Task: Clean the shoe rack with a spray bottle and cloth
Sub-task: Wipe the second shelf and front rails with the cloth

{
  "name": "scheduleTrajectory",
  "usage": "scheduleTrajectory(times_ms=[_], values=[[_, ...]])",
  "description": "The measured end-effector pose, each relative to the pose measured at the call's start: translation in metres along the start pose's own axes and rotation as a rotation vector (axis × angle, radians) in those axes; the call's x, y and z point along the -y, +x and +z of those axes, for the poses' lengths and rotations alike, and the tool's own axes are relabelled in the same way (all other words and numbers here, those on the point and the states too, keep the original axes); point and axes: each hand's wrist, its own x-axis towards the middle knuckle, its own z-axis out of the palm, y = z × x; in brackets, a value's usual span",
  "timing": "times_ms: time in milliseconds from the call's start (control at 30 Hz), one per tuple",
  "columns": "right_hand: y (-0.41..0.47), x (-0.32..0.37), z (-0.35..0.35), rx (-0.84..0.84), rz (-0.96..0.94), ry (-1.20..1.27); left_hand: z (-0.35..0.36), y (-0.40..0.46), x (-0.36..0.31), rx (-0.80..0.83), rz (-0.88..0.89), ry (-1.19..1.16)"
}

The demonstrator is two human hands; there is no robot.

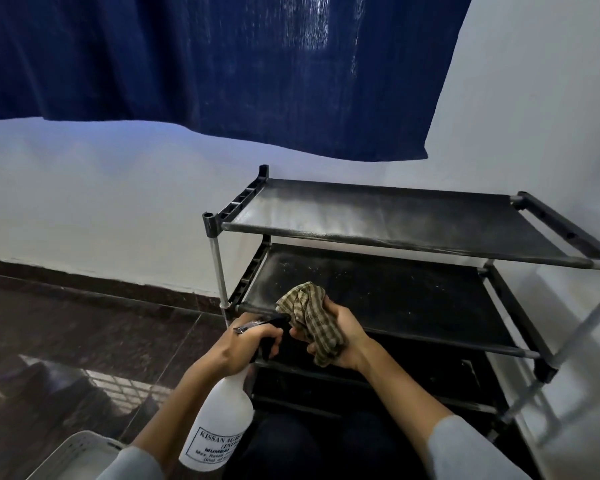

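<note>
A black shoe rack (388, 220) with several fabric shelves stands against the white wall, its top and second shelves dusty. My left hand (238, 348) grips the neck and black trigger of a white spray bottle (219, 424), whose nozzle points at the cloth. My right hand (343, 336) holds a bunched checked brown cloth (312, 317) in front of the second shelf's front bar. The bottle's printed label faces me.
A dark blue curtain (222, 71) hangs over the wall above the rack. A white perforated basket (73, 455) sits at the bottom left on the dark glossy tiled floor (66, 341). The right wall is close beside the rack.
</note>
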Motion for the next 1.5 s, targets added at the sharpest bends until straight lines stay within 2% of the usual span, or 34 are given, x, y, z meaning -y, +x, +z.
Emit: scheduleTrajectory(times_ms=[133,300,400,533,800,1067,1200,1267,1333,1433,1500], values=[[0.003,0.002,0.001,0.021,-0.019,0.006,0.002,0.005,-0.001,-0.063,-0.006,-0.061],[0.003,0.007,0.003,0.008,-0.052,0.043,0.000,0.005,-0.014,0.077,-0.002,-0.030],[0.006,0.009,0.003,-0.038,-0.069,0.038,0.005,0.004,-0.023,0.132,0.046,0.064],[0.005,0.013,0.003,-0.097,-0.071,0.042,0.014,0.006,-0.024,0.092,0.105,0.144],[0.002,0.022,-0.001,0.000,-0.048,0.163,0.010,0.004,-0.020,0.073,0.065,0.134],[0.007,0.023,-0.007,0.007,-0.080,0.209,0.008,-0.002,-0.003,-0.131,0.075,-0.033],[0.013,0.028,-0.007,-0.020,-0.074,0.128,-0.005,-0.001,0.017,-0.261,0.106,-0.185],[0.022,0.036,-0.004,-0.057,-0.129,0.058,-0.006,0.002,0.026,-0.352,0.079,-0.287],[0.037,0.049,0.000,-0.166,-0.261,-0.173,-0.005,0.006,0.034,-0.423,0.067,-0.369],[0.067,0.063,0.007,-0.311,-0.436,-0.873,0.001,0.014,0.047,-0.527,0.054,-0.373],[0.091,0.060,0.019,-0.209,-0.499,-1.246,0.005,0.020,0.053,-0.558,0.046,-0.350]])
